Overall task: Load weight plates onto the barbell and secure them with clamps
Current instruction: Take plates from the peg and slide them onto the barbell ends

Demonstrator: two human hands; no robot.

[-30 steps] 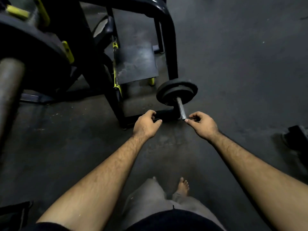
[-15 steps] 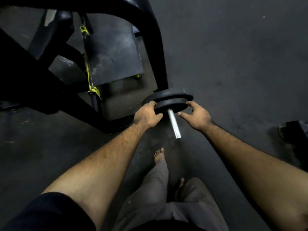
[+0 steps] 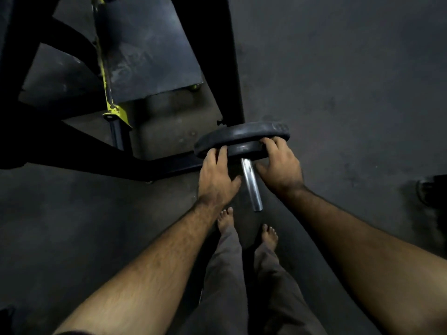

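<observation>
I grip the small plate [image 3: 244,151] with left hand [image 3: 216,180] and right hand [image 3: 280,168] either side of the steel peg [image 3: 250,184]; I should slide it off level.

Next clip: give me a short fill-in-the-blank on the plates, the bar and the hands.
1. Both hands, left hand and right hand, rest on the ____ plate.
2. The steel bar points toward the person's bare ____.
3. The larger plate sits ____ the smaller plate.

Missing words: smaller; feet; behind
</observation>
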